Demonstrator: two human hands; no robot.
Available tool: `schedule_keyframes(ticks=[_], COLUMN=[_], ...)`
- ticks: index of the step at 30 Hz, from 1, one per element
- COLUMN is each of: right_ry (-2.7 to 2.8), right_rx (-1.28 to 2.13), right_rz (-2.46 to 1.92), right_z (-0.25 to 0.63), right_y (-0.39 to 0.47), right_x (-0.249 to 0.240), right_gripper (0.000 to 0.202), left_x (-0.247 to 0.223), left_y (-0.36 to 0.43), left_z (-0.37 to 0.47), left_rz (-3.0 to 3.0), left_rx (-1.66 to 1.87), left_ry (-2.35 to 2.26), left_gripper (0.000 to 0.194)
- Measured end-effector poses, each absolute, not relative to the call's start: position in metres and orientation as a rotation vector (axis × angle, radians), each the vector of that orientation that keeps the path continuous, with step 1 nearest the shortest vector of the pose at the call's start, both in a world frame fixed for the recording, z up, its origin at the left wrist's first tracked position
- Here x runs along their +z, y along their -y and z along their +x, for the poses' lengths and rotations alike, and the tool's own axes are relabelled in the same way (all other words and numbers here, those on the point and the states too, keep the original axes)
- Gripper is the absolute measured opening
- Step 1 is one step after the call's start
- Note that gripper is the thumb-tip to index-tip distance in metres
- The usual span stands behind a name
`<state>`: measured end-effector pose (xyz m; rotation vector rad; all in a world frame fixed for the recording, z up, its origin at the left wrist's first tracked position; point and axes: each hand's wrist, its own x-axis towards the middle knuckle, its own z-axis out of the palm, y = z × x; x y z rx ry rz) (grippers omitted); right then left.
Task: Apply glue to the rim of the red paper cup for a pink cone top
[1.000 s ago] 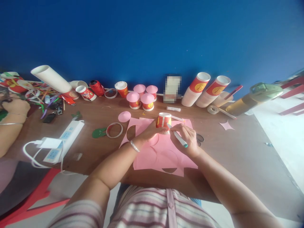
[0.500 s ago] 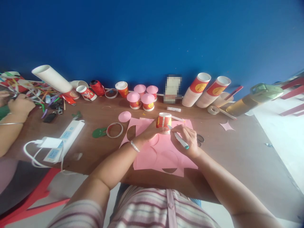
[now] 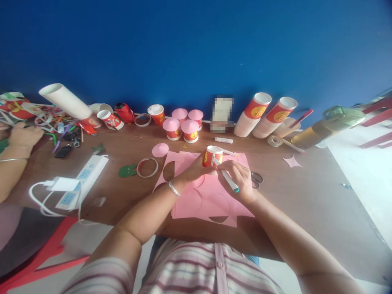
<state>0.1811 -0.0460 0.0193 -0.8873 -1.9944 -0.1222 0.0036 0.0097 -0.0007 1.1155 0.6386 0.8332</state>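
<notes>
A red and white paper cup (image 3: 213, 154) is gripped around its left side by my left hand (image 3: 196, 167), above several sheets of pink paper (image 3: 199, 208). My right hand (image 3: 237, 175) is closed on a craft knife (image 3: 229, 180) with a white handle and a teal end. The blade touches or lies very near the front of the cup; I cannot tell whether it has gone in. Circles are marked on the pink sheets, and some round holes are cut out. Scissors (image 3: 256, 177) lie just right of my right hand.
Several cups with pink cone roofs (image 3: 190, 130) stand at the back. A glue stick (image 3: 223, 140) lies behind the paper, tall cup stacks (image 3: 255, 114) to the right. A power strip (image 3: 82, 183) and a co-worker's hand (image 3: 26, 136) are at the left.
The cup has turned and tilted slightly in my left hand. My right hand with the craft knife has moved a little to the left, and its handle end sits lower left.
</notes>
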Motion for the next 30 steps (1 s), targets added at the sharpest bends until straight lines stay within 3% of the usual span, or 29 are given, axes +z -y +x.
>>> schedule_keyframes(ticks=[30], right_ry=[2.001], right_rx=[-0.158], right_rz=[-0.917], right_z=[0.178], right_y=[0.046], right_x=[0.024], right_gripper=[0.021], left_x=[-0.013], left_y=[-0.012], left_z=[0.002], left_rz=[1.044], left_rx=[0.834], left_ry=[-0.685], left_gripper=[0.043])
